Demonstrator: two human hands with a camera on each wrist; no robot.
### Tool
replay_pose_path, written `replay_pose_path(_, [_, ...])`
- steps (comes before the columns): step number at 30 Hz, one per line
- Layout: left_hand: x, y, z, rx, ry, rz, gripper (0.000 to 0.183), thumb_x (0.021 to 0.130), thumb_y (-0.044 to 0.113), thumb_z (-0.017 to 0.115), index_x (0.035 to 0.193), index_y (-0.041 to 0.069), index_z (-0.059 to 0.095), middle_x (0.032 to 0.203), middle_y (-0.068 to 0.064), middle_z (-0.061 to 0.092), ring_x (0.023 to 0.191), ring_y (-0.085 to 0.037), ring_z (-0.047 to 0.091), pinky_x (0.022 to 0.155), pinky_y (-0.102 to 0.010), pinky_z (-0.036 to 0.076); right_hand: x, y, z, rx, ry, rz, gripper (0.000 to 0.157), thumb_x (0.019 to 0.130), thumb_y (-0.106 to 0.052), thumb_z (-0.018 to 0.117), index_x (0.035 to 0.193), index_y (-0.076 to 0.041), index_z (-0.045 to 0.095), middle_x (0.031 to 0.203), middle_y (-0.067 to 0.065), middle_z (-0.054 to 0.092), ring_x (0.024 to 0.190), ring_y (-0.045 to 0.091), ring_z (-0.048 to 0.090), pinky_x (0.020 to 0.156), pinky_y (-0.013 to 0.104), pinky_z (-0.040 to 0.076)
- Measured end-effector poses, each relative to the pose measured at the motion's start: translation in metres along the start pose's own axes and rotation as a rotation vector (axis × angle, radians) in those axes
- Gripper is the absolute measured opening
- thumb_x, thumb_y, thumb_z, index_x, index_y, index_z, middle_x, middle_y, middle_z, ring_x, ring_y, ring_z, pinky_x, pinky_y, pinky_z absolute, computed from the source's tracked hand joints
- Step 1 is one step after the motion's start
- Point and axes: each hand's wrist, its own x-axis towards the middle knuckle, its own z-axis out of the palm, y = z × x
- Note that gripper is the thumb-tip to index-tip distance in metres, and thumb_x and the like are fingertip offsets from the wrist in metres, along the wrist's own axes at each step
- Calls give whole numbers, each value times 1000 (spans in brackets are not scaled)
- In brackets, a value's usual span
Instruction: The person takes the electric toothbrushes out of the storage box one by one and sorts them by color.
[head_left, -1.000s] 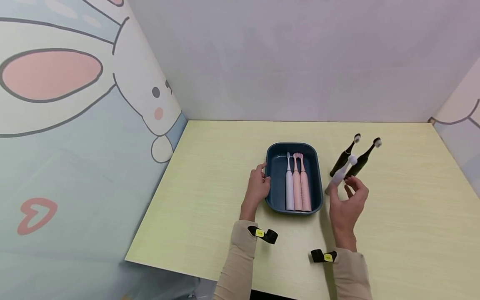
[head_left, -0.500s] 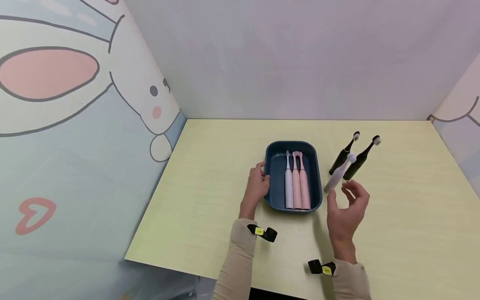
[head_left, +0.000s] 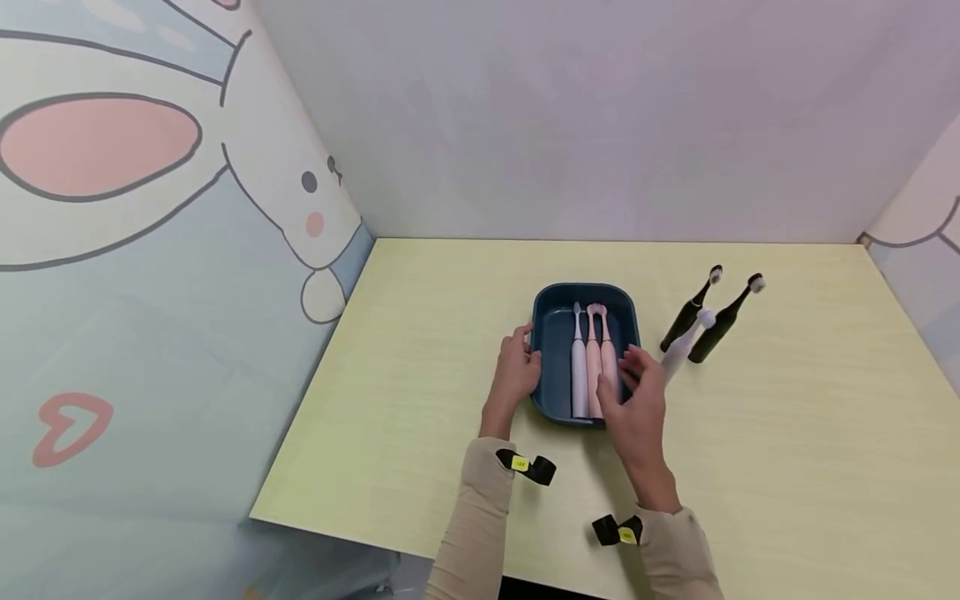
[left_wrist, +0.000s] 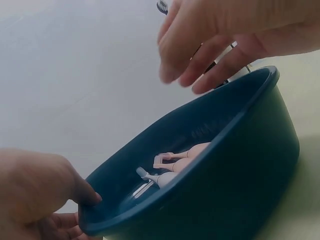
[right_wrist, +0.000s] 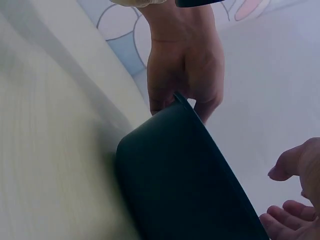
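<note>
A dark blue plastic tub (head_left: 553, 367) stands on the table with electric toothbrushes lying side by side in it: one pale lavender toothbrush (head_left: 579, 375) and two pink toothbrushes (head_left: 592, 367). My left hand (head_left: 516, 371) grips the tub's left rim; in the left wrist view its thumb (left_wrist: 85, 192) is inside the wall and its fingers outside. Over the tub's right side hovers my right hand (head_left: 637, 408), fingers loosely bent and nothing between them. It partly covers the right-hand pink toothbrush. In the right wrist view its thumb and fingers (right_wrist: 287, 220) are spread apart above the rim.
Right of the tub, another pale lavender toothbrush (head_left: 678, 350) stands upright, partly behind my right hand. Two black toothbrushes (head_left: 682, 323) stand just behind it. A pale wall (head_left: 600, 125) rises at the table's back edge, and a cartoon-printed wall (head_left: 150, 333) is on the left.
My right hand let go of the standing lavender toothbrush, drew back, then moved left over the tub. My left hand has stayed at the tub's rim.
</note>
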Motion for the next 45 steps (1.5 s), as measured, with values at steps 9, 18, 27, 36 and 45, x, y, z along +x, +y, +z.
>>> replay_pose_path(9, [0, -1, 1, -7, 8, 18, 47, 96, 11, 52, 142, 12, 42, 104, -11, 50, 87, -18, 55, 81, -32, 48, 17, -6, 9, -203, -394, 299, 64, 89, -12, 62, 143, 0, 31, 133, 21, 41, 116, 34, 51, 96, 48, 46])
replay_pose_path(18, [0, -2, 0, -15, 9, 29, 47, 95, 9, 53, 142, 11, 43, 104, -12, 51, 85, -18, 55, 80, -32, 48, 29, -5, 18, -308, -580, 372, 63, 90, -21, 63, 141, -2, 30, 124, 20, 48, 105, 31, 53, 90, 47, 47])
replay_pose_path(27, [0, -3, 1, -21, 11, 31, 47, 95, 9, 53, 141, 11, 43, 104, -12, 50, 86, -18, 56, 80, -32, 48, 34, -5, 22, -336, -641, 338, 65, 90, -22, 63, 140, 2, 30, 118, 21, 53, 98, 30, 55, 81, 44, 51])
replay_pose_path(36, [0, -3, 0, -18, 16, 48, 47, 95, 9, 53, 141, 10, 44, 102, -12, 50, 85, -18, 56, 79, -32, 48, 34, -7, 30, -377, -686, 313, 70, 92, -23, 60, 144, 4, 24, 136, 27, 43, 113, 36, 49, 96, 51, 44])
replay_pose_path(45, [-1, -3, -1, -13, 17, 55, 47, 95, 9, 53, 141, 10, 44, 100, -11, 50, 84, -18, 55, 77, -31, 48, 35, -9, 37, -416, -704, 341, 71, 92, -24, 60, 146, 3, 21, 141, 28, 37, 114, 37, 48, 97, 51, 43])
